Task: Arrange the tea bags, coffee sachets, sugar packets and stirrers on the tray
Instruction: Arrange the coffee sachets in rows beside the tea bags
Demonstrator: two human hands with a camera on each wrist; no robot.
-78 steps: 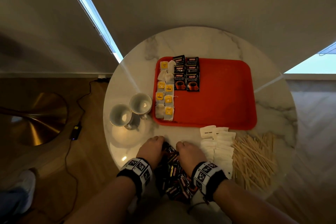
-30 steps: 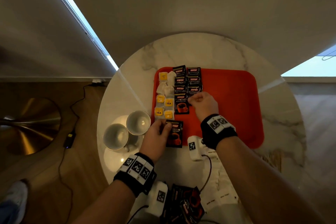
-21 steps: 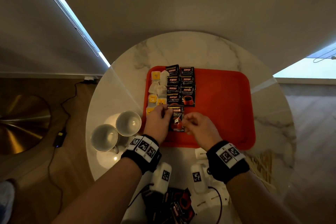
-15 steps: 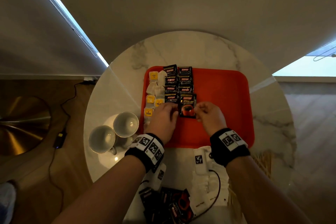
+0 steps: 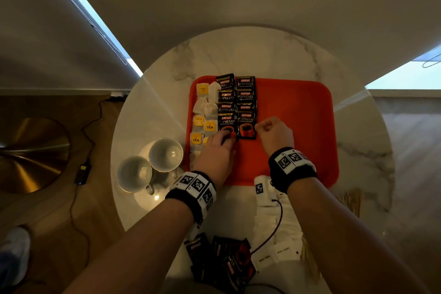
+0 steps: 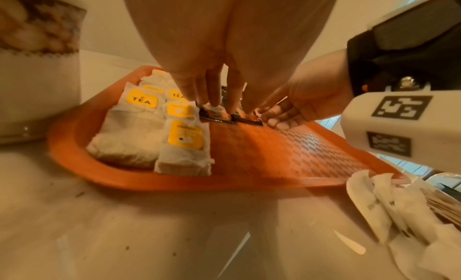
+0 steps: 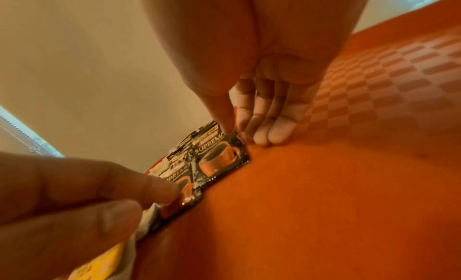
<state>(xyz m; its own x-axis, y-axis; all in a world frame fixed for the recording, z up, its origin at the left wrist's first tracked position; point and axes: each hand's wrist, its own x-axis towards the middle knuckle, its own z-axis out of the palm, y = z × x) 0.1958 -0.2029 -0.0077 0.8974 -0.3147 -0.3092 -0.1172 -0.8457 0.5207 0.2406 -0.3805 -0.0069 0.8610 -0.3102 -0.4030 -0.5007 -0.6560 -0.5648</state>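
The orange tray (image 5: 293,126) holds tea bags (image 5: 200,124) along its left side, then two columns of black coffee sachets. My left hand (image 5: 224,138) presses straight fingers (image 7: 149,187) on the nearest sachet (image 5: 226,123) of the left column. My right hand (image 5: 260,126) is curled, thumb and fingers pinching the right edge of the nearest sachet (image 7: 219,156) in the right column, which lies flat. In the left wrist view both hands meet over the sachets' near edges, beside the tea bags (image 6: 139,130).
Near the round marble table's (image 5: 250,55) front edge lie loose coffee sachets (image 5: 224,262), white sugar packets (image 5: 279,229) and wooden stirrers (image 5: 353,200). Two cups (image 5: 165,154) stand left of the tray. The tray's right half is bare.
Both hands left the sachet pile and each brought a sachet to the tray. Over the last half second the right sachet settled at the near end of its column and the left fingers came down on theirs.
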